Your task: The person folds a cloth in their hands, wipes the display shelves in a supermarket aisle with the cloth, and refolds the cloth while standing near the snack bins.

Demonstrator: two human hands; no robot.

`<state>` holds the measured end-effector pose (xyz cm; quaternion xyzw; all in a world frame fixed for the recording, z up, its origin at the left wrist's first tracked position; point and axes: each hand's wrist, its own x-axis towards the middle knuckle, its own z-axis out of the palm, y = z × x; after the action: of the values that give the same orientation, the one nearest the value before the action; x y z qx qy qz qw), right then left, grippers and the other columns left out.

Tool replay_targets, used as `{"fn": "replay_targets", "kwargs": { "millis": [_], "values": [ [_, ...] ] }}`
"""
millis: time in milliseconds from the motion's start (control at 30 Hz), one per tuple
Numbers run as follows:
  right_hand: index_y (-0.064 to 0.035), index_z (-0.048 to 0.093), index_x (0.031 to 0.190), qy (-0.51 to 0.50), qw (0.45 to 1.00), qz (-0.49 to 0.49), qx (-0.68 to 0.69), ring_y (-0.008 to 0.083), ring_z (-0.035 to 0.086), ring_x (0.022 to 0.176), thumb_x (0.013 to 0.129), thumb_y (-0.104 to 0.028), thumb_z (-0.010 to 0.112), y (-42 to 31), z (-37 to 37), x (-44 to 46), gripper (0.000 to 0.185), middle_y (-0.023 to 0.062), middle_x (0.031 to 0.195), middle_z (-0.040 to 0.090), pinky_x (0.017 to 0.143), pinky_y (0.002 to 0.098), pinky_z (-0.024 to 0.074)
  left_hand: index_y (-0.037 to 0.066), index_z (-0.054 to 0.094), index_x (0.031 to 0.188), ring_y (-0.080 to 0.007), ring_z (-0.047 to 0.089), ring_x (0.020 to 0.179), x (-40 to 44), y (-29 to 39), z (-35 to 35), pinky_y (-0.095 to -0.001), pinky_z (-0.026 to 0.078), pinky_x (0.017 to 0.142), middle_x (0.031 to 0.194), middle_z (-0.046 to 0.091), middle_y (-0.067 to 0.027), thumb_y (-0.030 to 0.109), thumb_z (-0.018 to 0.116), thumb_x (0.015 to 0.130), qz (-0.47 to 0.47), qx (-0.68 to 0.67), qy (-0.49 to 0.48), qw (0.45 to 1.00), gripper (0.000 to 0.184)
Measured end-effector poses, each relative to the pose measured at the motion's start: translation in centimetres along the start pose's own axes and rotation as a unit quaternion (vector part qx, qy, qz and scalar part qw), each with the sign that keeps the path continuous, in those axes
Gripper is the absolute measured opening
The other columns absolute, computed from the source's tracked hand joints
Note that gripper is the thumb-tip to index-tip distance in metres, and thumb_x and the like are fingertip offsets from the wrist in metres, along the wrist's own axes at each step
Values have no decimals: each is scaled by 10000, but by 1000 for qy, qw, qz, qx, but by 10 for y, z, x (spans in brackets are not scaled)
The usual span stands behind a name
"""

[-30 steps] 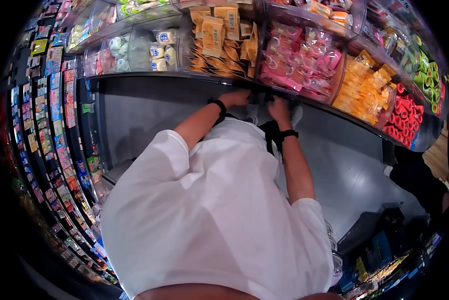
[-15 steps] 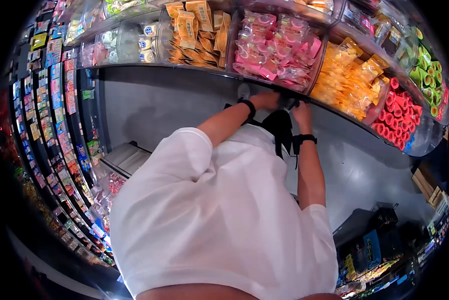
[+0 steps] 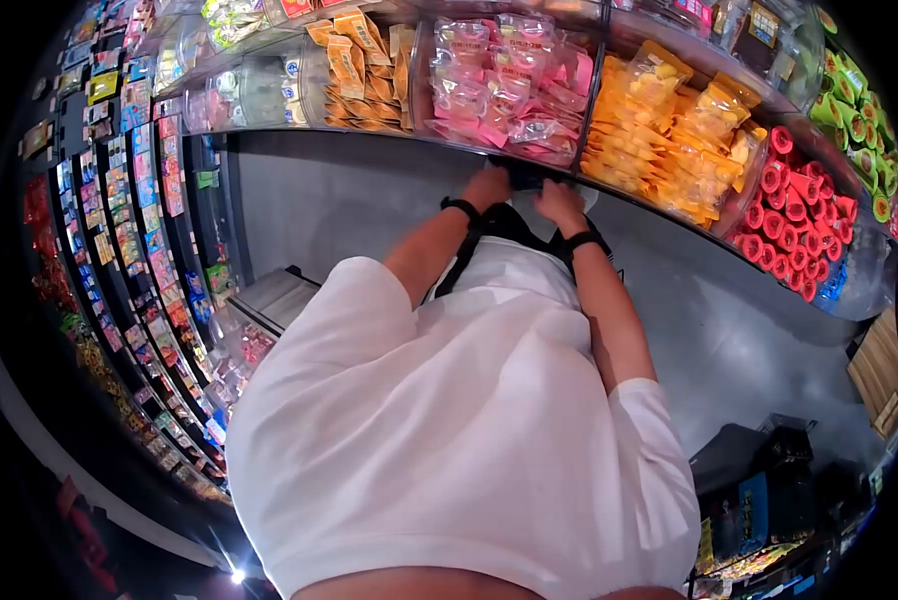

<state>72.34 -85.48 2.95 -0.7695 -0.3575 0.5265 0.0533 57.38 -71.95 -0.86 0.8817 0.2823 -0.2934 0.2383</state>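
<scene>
My left hand (image 3: 487,187) and my right hand (image 3: 561,203) are close together in front of my waist, just below the shelf edge. A small dark object (image 3: 526,180) lies between them; its kind is too dim to make out. The fingers of both hands look curled toward it, with the fingertips partly hidden. Black wristbands circle both wrists. Dark straps or cloth (image 3: 509,226) hang just under the hands, against my white shirt (image 3: 489,400). Nearest above the hands are pink packets (image 3: 509,85) in a clear bin.
Orange packets (image 3: 669,140), red-wrapped tubes (image 3: 794,215) and brown packets (image 3: 369,75) fill neighbouring bins. Tall racks of small packages (image 3: 134,250) curve along the left. Grey floor (image 3: 729,300) shows on the right, with a dark display stand (image 3: 769,490) lower right.
My view has shifted, so the bins sit further left. Both hands have moved left relative to my view and drawn nearer each other. The dark object stays between them.
</scene>
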Motion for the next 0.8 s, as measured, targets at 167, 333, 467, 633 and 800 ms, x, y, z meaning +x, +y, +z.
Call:
{"fn": "replay_targets", "kwargs": {
  "millis": [167,333,467,633,800],
  "values": [
    [-100,588,1227,140,986,50,71,421,621,1057,874,-360,576,83,10,-28,439,214,1119,666,893,515,504,24,562,1189,-402,668,958,18,104,27,-488,536,832,971,687,-223,258,563,840,52,-13,-31,998,420],
    [-99,598,1200,240,940,209,121,427,610,1066,860,-356,596,165,-6,-65,426,229,1127,660,896,515,492,79,469,1330,-389,664,968,34,219,9,-475,530,789,1031,674,-249,200,561,835,209,-27,-151,966,517],
    [-70,597,1207,317,920,189,135,464,581,1061,862,-380,595,249,-7,-97,464,261,1128,642,888,507,472,116,282,1497,-380,659,895,37,272,17,-457,509,753,985,667,-234,194,583,843,363,-67,-155,916,724],
    [22,671,965,337,910,-5,242,228,640,758,942,-206,563,257,-3,-134,254,164,822,692,693,357,481,149,251,1514,-397,621,901,1,266,-18,-458,475,801,1019,620,-250,128,615,866,564,-190,-185,782,743],
    [-69,654,1148,138,783,-62,603,136,649,892,991,-423,503,166,-34,-157,415,-1,998,685,759,280,516,127,291,1471,-379,626,879,-42,227,-90,-458,474,766,967,633,-224,154,619,878,561,-174,-193,786,678]
  ]
}}
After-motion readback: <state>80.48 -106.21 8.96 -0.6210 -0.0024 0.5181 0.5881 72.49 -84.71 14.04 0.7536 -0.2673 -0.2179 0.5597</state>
